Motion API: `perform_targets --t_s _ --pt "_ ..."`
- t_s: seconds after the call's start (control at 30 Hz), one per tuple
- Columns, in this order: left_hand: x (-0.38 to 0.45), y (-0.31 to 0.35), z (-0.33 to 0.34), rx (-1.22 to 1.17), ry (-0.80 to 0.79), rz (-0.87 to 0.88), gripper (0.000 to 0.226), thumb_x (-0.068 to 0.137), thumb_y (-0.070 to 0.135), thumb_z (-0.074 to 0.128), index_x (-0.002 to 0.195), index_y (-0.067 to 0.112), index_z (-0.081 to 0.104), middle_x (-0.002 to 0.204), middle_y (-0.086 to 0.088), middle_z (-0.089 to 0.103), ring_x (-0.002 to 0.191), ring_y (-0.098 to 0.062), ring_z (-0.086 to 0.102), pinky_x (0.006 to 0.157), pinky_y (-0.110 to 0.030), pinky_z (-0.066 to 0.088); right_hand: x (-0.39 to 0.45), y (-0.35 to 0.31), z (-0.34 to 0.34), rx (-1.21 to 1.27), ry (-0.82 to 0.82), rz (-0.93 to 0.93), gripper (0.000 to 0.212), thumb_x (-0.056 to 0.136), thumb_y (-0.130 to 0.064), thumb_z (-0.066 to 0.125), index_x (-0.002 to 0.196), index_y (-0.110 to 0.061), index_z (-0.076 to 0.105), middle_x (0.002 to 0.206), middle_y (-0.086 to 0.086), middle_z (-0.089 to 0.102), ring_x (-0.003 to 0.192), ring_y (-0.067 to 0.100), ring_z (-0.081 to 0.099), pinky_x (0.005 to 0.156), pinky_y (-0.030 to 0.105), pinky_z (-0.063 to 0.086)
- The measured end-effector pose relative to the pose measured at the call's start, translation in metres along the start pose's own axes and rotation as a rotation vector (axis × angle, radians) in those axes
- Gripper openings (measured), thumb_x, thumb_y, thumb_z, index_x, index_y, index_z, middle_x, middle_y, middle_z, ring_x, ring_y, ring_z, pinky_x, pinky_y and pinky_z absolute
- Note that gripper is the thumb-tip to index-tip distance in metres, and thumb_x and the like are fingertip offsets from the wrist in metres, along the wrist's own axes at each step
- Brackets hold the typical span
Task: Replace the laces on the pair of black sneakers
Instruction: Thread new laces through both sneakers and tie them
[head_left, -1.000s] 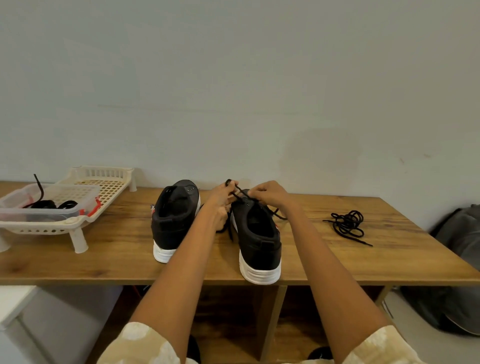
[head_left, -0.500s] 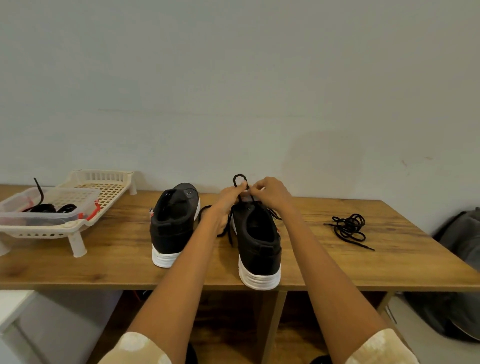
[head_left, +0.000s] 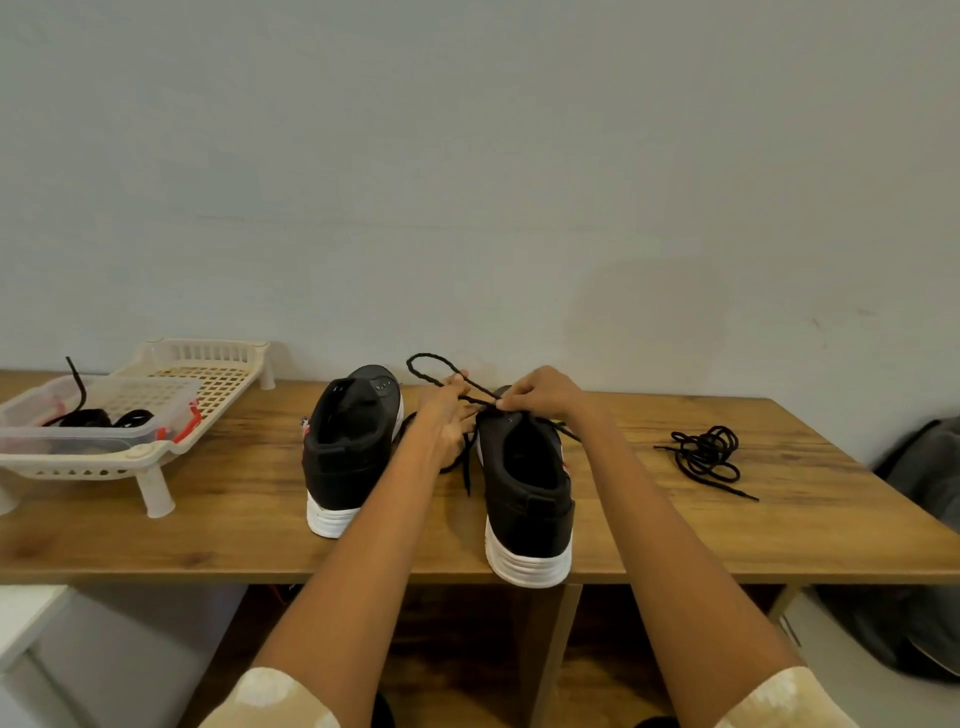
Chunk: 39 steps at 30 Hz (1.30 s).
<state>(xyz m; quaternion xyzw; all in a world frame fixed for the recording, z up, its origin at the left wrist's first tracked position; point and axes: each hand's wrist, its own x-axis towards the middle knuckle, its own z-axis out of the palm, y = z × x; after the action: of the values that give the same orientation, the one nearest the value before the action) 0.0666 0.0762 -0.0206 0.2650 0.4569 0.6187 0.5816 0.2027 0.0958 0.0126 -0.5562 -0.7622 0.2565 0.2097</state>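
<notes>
Item one, your desk (head_left: 675, 540): a wooden top along a pale wall, carrying everything listed here. Item two, a cream slatted basket (head_left: 156, 457) on short legs at the far left, with a clear plastic tub (head_left: 98, 410) resting in it; black laces (head_left: 104, 417) lie inside the tub, one end sticking up over its rim. Item three, a dark grey bag (head_left: 924, 519) on the floor off the right end. Item four, the pair of black sneakers with white soles, heels toward you: the left sneaker (head_left: 348, 447) stands unattended, the right sneaker (head_left: 524, 488) sits just beside it, heel at the front edge. No brand or writing is legible on either; only small red marks show on their sides. Item five, your left hand (head_left: 447, 415) and right hand (head_left: 540, 392), both over the right sneaker's tongue, each with a narrow pinching grip on the lace (head_left: 431, 364), which rises in a loop above your left fingers while loose ends trail between the shoes. Item six, a spare black lace (head_left: 706, 454), bundled, lying well apart to the right.
</notes>
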Motion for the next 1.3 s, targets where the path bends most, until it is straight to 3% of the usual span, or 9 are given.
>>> perform_targets --t_s 0.17,0.27,0.37,0.5,0.67,0.9,1.03,1.17,1.3 --pt "0.002 0.003 0.009 0.118 -0.047 0.12 0.015 0.098 0.014 0.049 0.11 0.011 0.059 0.09 -0.003 0.064 0.076 -0.018 0.063 0.045 -0.019 0.048 0.001 0.0 0.004 -0.045 0.207 -0.05 0.017 0.086 -0.025 0.068 0.096 -0.013 0.075 0.099 0.006 0.072 0.093 0.018 0.063 0.074 0.026 0.045" --pt "0.0 -0.003 0.011 0.449 -0.198 0.163 0.025 0.094 0.018 0.057 0.116 0.009 0.062 0.097 -0.006 0.068 0.086 -0.016 0.065 0.071 -0.023 0.053 0.002 -0.011 0.001 0.17 0.368 -0.11 0.02 0.087 -0.022 0.066 0.101 -0.01 0.074 0.103 0.005 0.072 0.098 0.015 0.063 0.078 0.02 0.042" --pt "0.002 -0.008 0.009 0.646 -0.236 0.268 0.022 0.093 0.021 0.058 0.112 0.011 0.064 0.094 -0.001 0.067 0.088 -0.012 0.063 0.068 -0.016 0.048 0.002 -0.026 -0.002 0.377 0.449 -0.167 0.021 0.087 -0.018 0.067 0.103 -0.006 0.072 0.102 0.006 0.072 0.091 0.008 0.061 0.076 0.012 0.043" --pt "0.004 -0.006 0.01 0.362 -0.053 0.223 0.02 0.093 0.017 0.06 0.107 0.005 0.067 0.083 -0.003 0.066 0.076 -0.013 0.062 0.062 -0.02 0.05 0.002 -0.029 0.003 0.461 0.444 -0.161 0.019 0.088 -0.017 0.066 0.102 -0.005 0.072 0.093 0.005 0.07 0.083 0.009 0.059 0.075 0.018 0.046" --pt "0.004 0.0 0.005 -0.077 0.024 0.07 0.025 0.097 0.014 0.052 0.118 0.003 0.062 0.087 -0.007 0.06 0.069 -0.022 0.061 0.055 -0.026 0.056 0.002 -0.004 0.006 0.072 0.115 0.023 0.031 0.086 -0.027 0.068 0.111 -0.009 0.07 0.111 0.007 0.067 0.097 0.016 0.058 0.082 0.026 0.045" --pt "0.0 -0.004 0.014 0.263 -0.055 0.214 0.02 0.097 0.027 0.052 0.104 0.015 0.066 0.103 -0.006 0.068 0.091 -0.022 0.065 0.082 -0.036 0.056 -0.001 0.0 0.014 -0.006 0.207 -0.033 0.02 0.086 -0.029 0.065 0.095 -0.013 0.075 0.092 0.006 0.071 0.088 0.02 0.064 0.081 0.035 0.052" --pt "-0.002 -0.009 0.012 0.423 -0.136 0.208 0.029 0.093 0.037 0.056 0.104 0.012 0.067 0.087 0.0 0.069 0.084 -0.011 0.065 0.073 -0.021 0.052 0.003 -0.013 0.004 0.34 0.45 -0.066 0.02 0.088 -0.024 0.065 0.098 -0.01 0.074 0.096 0.005 0.072 0.087 0.014 0.062 0.082 0.029 0.051" --pt "0.001 -0.012 0.009 0.515 -0.135 0.239 0.012 0.089 0.021 0.065 0.095 0.011 0.069 0.09 -0.006 0.069 0.09 -0.021 0.065 0.082 -0.031 0.054 0.005 -0.026 0.001 0.595 0.532 -0.091 0.017 0.088 -0.019 0.067 0.096 -0.005 0.072 0.078 0.0 0.067 0.069 0.01 0.061 0.075 0.024 0.054" --pt "0.007 -0.01 0.01 0.19 -0.123 0.093 0.01 0.097 0.016 0.051 0.089 0.014 0.058 0.086 -0.006 0.065 0.079 -0.02 0.063 0.079 -0.034 0.053 0.007 -0.016 0.005 0.474 0.407 -0.059 0.026 0.09 -0.024 0.064 0.108 -0.007 0.068 0.101 0.007 0.069 0.093 0.02 0.065 0.091 0.035 0.053"
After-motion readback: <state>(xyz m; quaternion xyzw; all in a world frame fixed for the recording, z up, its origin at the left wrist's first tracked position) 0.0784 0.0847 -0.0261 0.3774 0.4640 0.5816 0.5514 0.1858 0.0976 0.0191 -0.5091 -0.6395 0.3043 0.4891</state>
